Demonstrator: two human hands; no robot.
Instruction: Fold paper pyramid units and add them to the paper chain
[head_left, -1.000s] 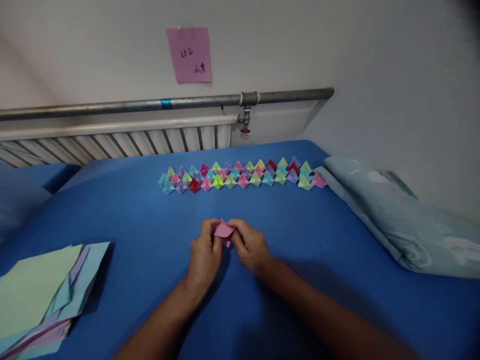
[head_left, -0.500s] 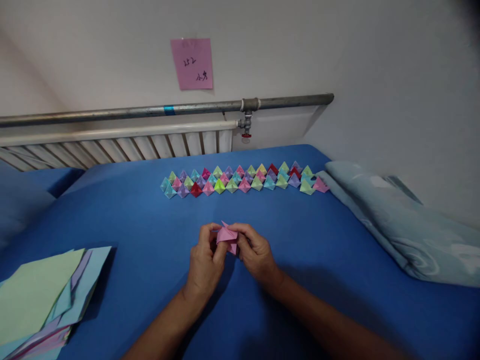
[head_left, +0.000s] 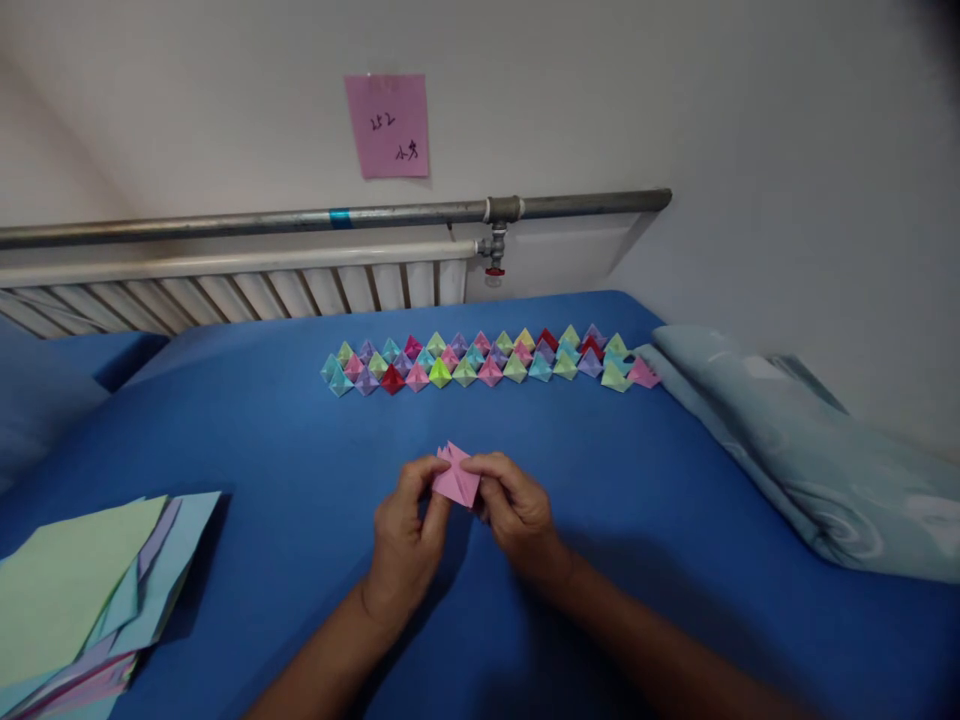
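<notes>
A small folded piece of pink paper [head_left: 459, 482] is held up between both hands over the blue surface. My left hand [head_left: 411, 525] pinches its left side between thumb and fingers. On the right side, my right hand [head_left: 521, 510] grips the paper, its index finger lying on the top face and its lower fingers partly hidden. Beyond the hands, several folded paper pieces [head_left: 439, 373] in many colours stand close together in three rows.
Stacked coloured paper sheets [head_left: 75, 580] lie at the left on the blue sheet [head_left: 300, 460]. A folded light blue blanket [head_left: 780, 450] rests at the right. Behind are a white radiator [head_left: 330, 290], a metal pipe [head_left: 247, 227] and a pink note [head_left: 388, 125] on the wall.
The pink paper has turned and now shows a flatter, squarer face with creases. Fingers of both hands have shifted slightly on it.
</notes>
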